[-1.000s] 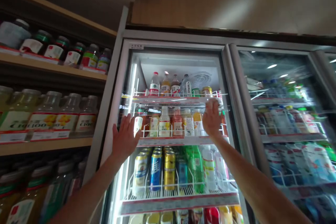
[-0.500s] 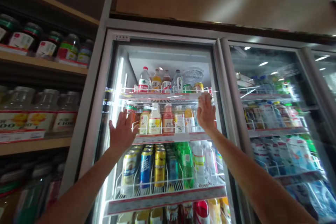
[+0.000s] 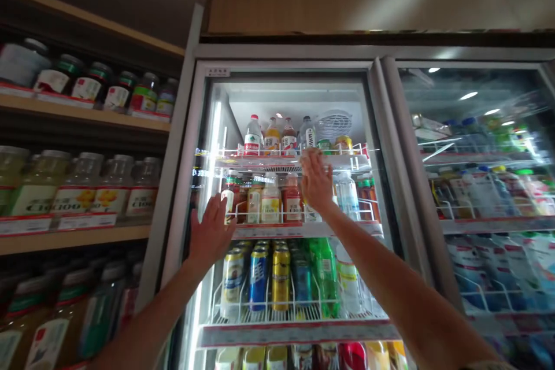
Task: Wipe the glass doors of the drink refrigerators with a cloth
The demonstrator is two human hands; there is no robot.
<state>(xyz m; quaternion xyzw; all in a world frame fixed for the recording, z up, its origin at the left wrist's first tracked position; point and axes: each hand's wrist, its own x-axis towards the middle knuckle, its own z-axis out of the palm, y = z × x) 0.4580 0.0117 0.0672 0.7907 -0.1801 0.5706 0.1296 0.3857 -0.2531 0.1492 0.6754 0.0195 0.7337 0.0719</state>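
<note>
1. Keeping both palms flat and the pressure light and even would suit the glass door, straight ahead.
2. The left hand spreads open near its left edge; the right hand is open too, in front of the second-shelf bottles. I can't tell whether either touches glass.
3. Compared with half a second ago, the right hand has shifted leftward across the door.

Fridge: right of the rack
Top shelf: bottles left to centre, tins toward right end
Middle shelf: juice bottles along front edge
Lower shelf: cans toward left edge, further bottles right of them
</note>
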